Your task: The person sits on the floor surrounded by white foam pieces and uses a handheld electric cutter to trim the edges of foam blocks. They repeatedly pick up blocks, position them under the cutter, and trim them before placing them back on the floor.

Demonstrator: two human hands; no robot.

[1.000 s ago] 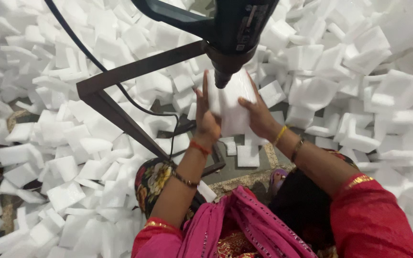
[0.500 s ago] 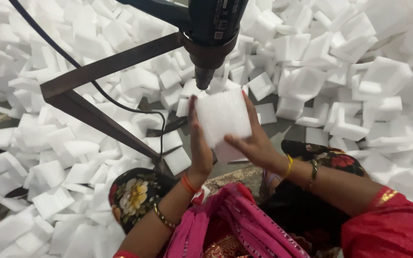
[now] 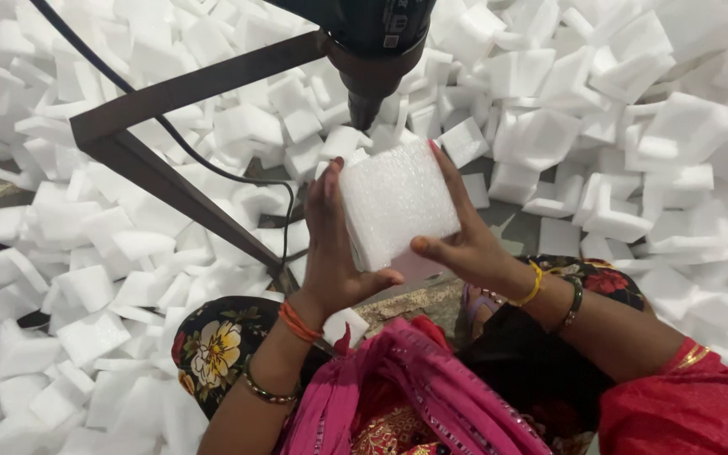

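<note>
I hold a white square foam block (image 3: 396, 202) between both hands, just below the tip of a dark drill (image 3: 370, 50) mounted overhead. My left hand (image 3: 330, 253) grips the block's left edge, thumb under its lower corner. My right hand (image 3: 463, 240) holds the right edge, fingers up along the side and thumb on the front face. The block's broad face tilts toward me. The drill's tip sits just above the block's top edge, apart from it.
A brown metal frame (image 3: 170, 181) runs diagonally from the left toward my lap, with a black cable (image 3: 170, 139) draped over it. Heaps of white foam pieces (image 3: 617, 143) cover the floor all around. Pink and red cloth (image 3: 431, 396) lies over my lap.
The foam block has come down and toward me, away from under the drill tip. Both hands stayed on its edges.
</note>
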